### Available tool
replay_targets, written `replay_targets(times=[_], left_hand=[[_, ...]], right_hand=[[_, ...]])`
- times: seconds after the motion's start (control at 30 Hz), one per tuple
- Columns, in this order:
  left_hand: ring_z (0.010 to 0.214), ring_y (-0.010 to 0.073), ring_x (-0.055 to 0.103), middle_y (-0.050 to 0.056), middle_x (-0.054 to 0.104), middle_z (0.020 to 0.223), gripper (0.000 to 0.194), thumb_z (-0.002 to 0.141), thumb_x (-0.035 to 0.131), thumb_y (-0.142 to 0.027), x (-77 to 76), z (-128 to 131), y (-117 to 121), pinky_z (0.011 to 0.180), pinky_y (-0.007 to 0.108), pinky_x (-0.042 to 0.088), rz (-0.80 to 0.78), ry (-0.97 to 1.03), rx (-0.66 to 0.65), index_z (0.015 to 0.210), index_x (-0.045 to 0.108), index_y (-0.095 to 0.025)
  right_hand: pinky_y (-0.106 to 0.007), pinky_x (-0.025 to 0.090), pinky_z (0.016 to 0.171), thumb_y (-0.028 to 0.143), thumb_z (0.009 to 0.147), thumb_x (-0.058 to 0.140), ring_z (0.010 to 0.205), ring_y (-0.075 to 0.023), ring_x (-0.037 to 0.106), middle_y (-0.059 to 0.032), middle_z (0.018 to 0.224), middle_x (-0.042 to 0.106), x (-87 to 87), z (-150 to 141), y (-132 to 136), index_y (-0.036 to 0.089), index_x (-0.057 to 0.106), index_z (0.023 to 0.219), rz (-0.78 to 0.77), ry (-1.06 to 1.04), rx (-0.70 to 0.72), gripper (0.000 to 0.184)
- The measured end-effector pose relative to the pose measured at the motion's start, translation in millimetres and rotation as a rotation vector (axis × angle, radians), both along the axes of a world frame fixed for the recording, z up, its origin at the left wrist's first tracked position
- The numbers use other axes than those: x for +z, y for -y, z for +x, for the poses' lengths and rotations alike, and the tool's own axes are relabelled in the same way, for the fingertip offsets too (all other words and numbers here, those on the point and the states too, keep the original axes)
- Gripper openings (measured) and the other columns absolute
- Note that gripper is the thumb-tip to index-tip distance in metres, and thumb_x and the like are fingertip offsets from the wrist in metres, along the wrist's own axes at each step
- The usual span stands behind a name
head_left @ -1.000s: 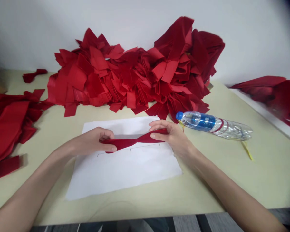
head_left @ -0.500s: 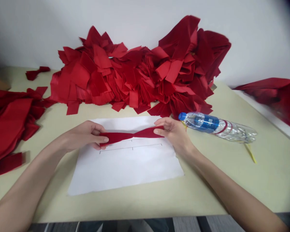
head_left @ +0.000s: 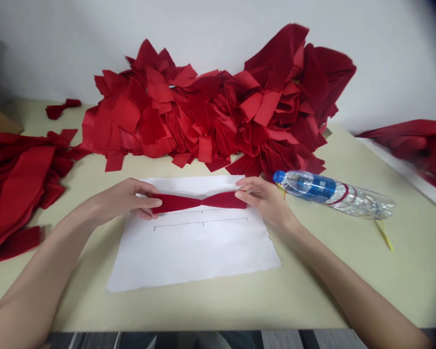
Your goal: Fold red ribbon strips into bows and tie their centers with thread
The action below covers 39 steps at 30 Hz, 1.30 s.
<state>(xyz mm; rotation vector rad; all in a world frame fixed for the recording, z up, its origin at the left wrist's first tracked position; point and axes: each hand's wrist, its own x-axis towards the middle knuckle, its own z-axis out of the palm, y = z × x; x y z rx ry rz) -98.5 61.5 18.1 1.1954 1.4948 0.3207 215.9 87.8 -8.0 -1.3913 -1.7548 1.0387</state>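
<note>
A red ribbon bow (head_left: 181, 202), pinched narrow at its middle, stretches sideways between my two hands. My left hand (head_left: 140, 199) grips its left end between thumb and fingers. At the other end, my right hand (head_left: 256, 195) pinches it with thumb and forefinger. Beneath lies a white paper sheet (head_left: 196, 257) with ruled black lines and short tick marks. The bow sits just above the upper line, its pinched middle close to that line's middle tick.
A large heap of red ribbon pieces (head_left: 210, 111) stands against the wall. More red ribbon (head_left: 25, 179) lies at the left, near a small red bow (head_left: 62, 108). A plastic bottle with blue cap (head_left: 334, 193) lies right of the paper, and red material (head_left: 421, 145) is at far right.
The bow has flattened and straightened between my hands, its left half less twisted than before. Both hands keep their hold. The whole view has shifted slightly.
</note>
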Motion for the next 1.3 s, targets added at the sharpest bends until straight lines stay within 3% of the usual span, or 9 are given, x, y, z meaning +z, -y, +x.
replay_targets(times=[0.17,0.3,0.4,0.57,1.3], left_hand=[[0.067,0.0206,0.068,0.003,0.067,0.083,0.026,0.062,0.071,-0.038,-2.2,3.2,1.3,0.064,0.028,0.057,0.088,-0.004,0.048,0.081,0.065,-0.021],[0.072,0.0216,0.067,0.004,0.066,0.087,0.029,0.062,0.071,-0.037,-6.1,4.5,1.1,0.068,0.029,0.056,0.1,0.011,0.034,0.085,0.065,-0.02],[0.066,0.0205,0.066,0.003,0.067,0.077,0.032,0.062,0.07,-0.038,-11.0,3.8,0.5,0.064,0.03,0.054,0.125,-0.077,0.005,0.087,0.064,-0.02],[0.059,0.0186,0.063,0.002,0.068,0.065,0.03,0.061,0.069,-0.041,-19.3,1.9,-0.6,0.061,0.03,0.049,0.223,-0.2,-0.076,0.082,0.061,-0.02],[0.059,0.0175,0.06,0.001,0.065,0.064,0.024,0.061,0.069,-0.037,-26.0,-3.6,-2.9,0.056,0.027,0.043,0.259,-0.232,-0.038,0.075,0.059,-0.02]], right_hand=[[-0.031,0.051,0.067,0.029,0.067,0.067,0.07,-0.0165,0.063,-0.0021,0.076,0.064,3.4,4.6,0.6,0.019,0.058,0.095,-0.097,-0.038,0.019,0.031],[-0.034,0.051,0.076,0.026,0.067,0.066,0.075,-0.0176,0.064,-0.0023,0.076,0.063,0.9,6.1,-0.7,0.018,0.059,0.093,-0.015,-0.004,-0.049,0.028],[-0.035,0.051,0.078,0.024,0.067,0.066,0.075,-0.0173,0.063,-0.0019,0.076,0.061,-2.8,7.1,-2.3,0.018,0.059,0.093,0.016,0.047,-0.068,0.029],[-0.035,0.052,0.077,0.023,0.067,0.066,0.072,-0.0169,0.063,-0.0021,0.077,0.061,-5.7,8.3,-2.4,0.019,0.057,0.096,0.042,0.097,-0.054,0.03],[-0.032,0.051,0.07,0.025,0.069,0.062,0.068,-0.0141,0.058,-0.0015,0.076,0.057,-15.0,10.0,-2.9,0.018,0.056,0.094,0.037,0.086,0.033,0.027]])
